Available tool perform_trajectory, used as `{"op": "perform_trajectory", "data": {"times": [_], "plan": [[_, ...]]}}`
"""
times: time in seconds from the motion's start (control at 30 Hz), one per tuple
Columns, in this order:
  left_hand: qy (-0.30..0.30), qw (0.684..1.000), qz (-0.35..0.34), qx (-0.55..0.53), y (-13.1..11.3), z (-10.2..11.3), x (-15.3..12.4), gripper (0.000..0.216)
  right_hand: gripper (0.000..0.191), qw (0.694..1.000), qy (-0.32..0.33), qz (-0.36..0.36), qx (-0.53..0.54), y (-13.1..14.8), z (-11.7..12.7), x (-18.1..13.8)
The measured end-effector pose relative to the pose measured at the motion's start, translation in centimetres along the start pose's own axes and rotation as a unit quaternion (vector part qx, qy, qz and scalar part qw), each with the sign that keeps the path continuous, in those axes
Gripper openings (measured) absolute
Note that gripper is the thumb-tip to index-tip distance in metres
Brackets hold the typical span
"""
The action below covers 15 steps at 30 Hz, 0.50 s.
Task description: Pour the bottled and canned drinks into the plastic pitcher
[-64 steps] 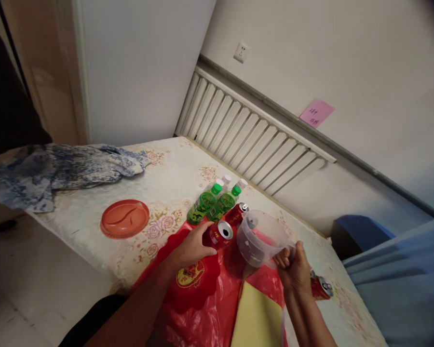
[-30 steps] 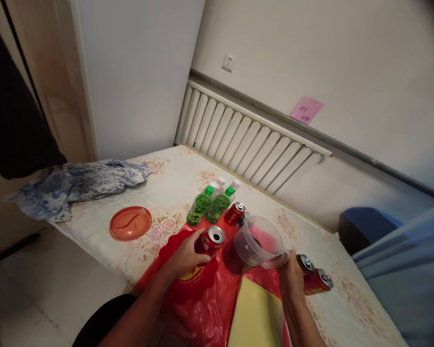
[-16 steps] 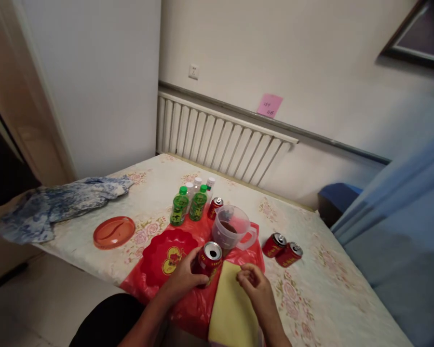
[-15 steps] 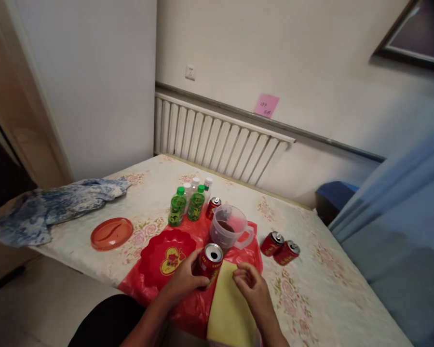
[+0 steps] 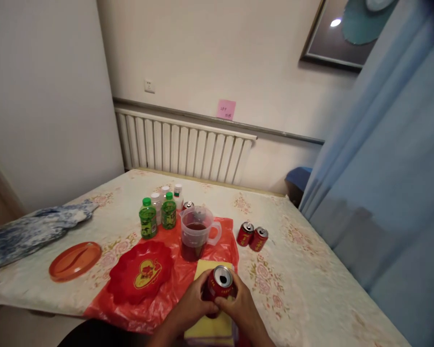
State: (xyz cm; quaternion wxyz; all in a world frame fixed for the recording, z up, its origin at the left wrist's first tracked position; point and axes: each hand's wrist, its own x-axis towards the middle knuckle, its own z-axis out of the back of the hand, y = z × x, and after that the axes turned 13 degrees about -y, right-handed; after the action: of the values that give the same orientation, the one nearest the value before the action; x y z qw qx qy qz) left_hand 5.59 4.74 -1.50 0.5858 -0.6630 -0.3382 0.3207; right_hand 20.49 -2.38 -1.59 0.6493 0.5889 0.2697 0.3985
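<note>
A red soda can [image 5: 219, 288] with its mouth opened stands upright between my two hands, above a yellow cloth [image 5: 211, 327]. My left hand [image 5: 195, 301] wraps its left side, and my right hand [image 5: 240, 301] wraps its right side; both thumbs lie on the front. Just beyond is a clear measuring jug [image 5: 195, 236] with dark brown liquid in it and its handle to the right. The jug and a red scalloped plate [image 5: 125, 274] rest on a red plastic sheet [image 5: 177, 270].
Two red cans [image 5: 252, 236] stand together right of the jug. Behind it are another can [image 5: 188, 205], green-capped bottles [image 5: 148, 221] and white-capped bottles [image 5: 178, 195]. An orange lid [image 5: 75, 261] and a blue-white cloth [image 5: 39, 226] lie at left. A blue curtain [image 5: 376, 168] hangs at right.
My right hand has come off the yellow cloth's area and closed on the can beside my left. The can has moved over the cloth, away from the jug. My view has turned right.
</note>
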Motion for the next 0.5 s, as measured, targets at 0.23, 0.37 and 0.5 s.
{"op": "perform_trajectory", "data": {"times": [0.23,0.37,0.5], "plan": [[0.03,0.998,-0.039,0.025,1.5,-2.3,1.0,0.081,0.062,0.996,-0.083,0.015,-0.022,-0.5,2.5,-0.5],[-0.007,0.989,-0.05,0.137,4.2,-2.1,2.5,0.086,0.06,0.991,-0.129,0.01,-0.025,-1.8,4.8,0.3],[-0.101,0.936,-0.11,0.319,7.5,-1.2,4.0,0.057,0.06,0.98,-0.197,0.005,-0.038,-3.7,7.8,1.9]]}}
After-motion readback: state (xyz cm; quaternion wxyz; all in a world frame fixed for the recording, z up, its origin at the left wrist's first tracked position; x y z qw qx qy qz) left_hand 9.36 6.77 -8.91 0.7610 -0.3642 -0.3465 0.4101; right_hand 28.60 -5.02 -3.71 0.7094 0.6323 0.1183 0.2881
